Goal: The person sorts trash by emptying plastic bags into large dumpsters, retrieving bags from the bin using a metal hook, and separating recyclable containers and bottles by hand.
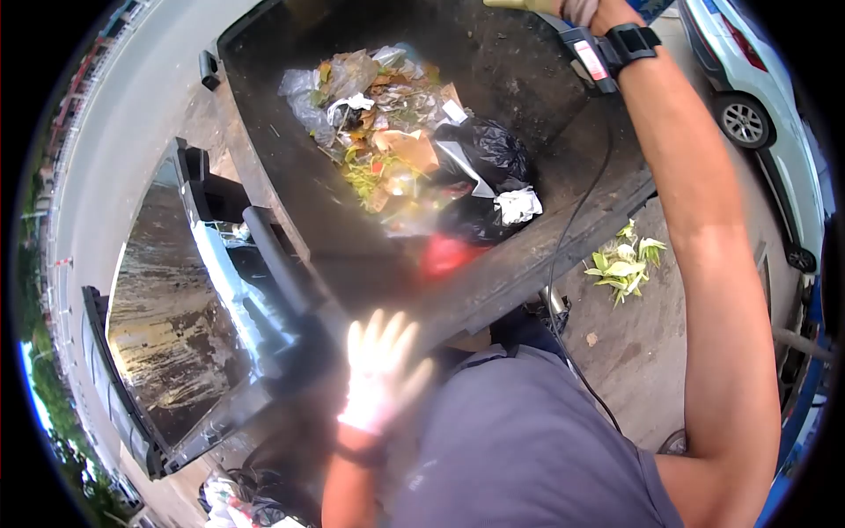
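Note:
My left hand (384, 365), in a pale glove, has its fingers spread at the near edge of a large black bin (493, 304). Whether it touches the rim is unclear. At the top edge of the view, my right hand (528, 4), gloved too, shows only in part beside the bin's far right side; its fingers are mostly cut off. Inside the bin lies mixed rubbish (387, 132), with plastic bags, leaves and cardboard. A black bag (497, 154), white crumpled paper (518, 205) and a blurred red item (449, 255) are nearer me.
The bin's open lid (176, 308) hangs on the left. More bagged rubbish (233, 502) is at the lower left. Green leaves (623, 268) lie on the ground at right. A light-coloured car (775, 79) stands at the upper right. A black cable (563, 238) runs from my right wrist.

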{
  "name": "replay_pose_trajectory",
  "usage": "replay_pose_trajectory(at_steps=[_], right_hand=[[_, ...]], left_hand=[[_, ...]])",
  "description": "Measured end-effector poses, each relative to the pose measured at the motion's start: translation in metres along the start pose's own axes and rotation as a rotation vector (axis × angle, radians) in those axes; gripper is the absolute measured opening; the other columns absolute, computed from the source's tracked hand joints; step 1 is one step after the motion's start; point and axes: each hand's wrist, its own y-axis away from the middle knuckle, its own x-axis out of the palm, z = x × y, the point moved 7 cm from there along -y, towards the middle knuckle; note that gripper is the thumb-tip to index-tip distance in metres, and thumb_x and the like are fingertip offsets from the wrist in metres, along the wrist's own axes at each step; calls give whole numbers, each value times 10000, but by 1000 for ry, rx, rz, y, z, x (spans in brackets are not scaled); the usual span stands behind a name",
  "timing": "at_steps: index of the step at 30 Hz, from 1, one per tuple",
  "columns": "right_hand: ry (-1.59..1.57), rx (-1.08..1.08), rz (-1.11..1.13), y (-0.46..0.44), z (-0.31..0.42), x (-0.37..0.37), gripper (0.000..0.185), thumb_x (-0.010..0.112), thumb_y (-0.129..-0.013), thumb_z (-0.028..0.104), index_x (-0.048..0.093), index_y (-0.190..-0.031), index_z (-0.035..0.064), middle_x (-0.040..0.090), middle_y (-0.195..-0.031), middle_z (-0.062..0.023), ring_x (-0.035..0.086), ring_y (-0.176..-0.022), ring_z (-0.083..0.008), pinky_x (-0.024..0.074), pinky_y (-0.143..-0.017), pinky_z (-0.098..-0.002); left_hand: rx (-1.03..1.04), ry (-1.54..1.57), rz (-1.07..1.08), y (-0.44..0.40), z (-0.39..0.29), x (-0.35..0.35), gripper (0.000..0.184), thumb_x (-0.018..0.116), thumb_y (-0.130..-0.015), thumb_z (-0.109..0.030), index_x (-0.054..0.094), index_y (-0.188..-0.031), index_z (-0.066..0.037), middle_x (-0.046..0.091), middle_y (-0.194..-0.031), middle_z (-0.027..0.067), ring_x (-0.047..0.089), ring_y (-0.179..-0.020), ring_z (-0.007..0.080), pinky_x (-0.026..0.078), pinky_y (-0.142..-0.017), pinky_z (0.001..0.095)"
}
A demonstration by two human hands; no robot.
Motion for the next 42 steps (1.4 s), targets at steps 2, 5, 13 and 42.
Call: replay_pose_trajectory(at_steps=[2, 5, 13, 42], right_hand=[[-9, 186, -77, -48, -66, -18, 469, 623, -1012, 416, 582, -1357, 101, 651, -1269, -55, 629, -1114, -217, 526, -957, -439], [315, 300, -88, -88, -187, -40, 616, 529, -1040, 504, 551, -1480, 73, 593, -1489, -94, 556, -1370, -234, 418, -1143, -474], [1524, 383, 1042, -28, -590, -10, 395, 779, -764, 190, 749, -1134, 57, 767, -1045, -147, 745, -993, -320, 586, -843, -442], [440, 921, 857, 73, -815, 166, 225, 622, -1002, 253, 732, -1057, 65, 770, -927, -85, 737, -805, -213, 593, -672, -367]], left_hand=[[-74, -33, 25, -7, 1, 6, 629, 798, -800, -302, 630, -1366, -84, 564, -1458, 166, 417, -1428, 437, 239, -1195, 642], [-164, -44, 88, -14, 5, 10, 632, 803, -795, -309, 634, -1366, -97, 553, -1474, 146, 403, -1442, 425, 237, -1198, 640], [-325, -30, 299, -20, 21, 23, 758, 876, -689, -325, 639, -1393, -179, 505, -1546, 58, 328, -1502, 382, 210, -1201, 656], [-516, -56, 573, -14, 30, 40, 768, 836, -597, -382, 685, -1343, -273, 480, -1579, 27, 271, -1532, 391, 44, -1206, 741]])
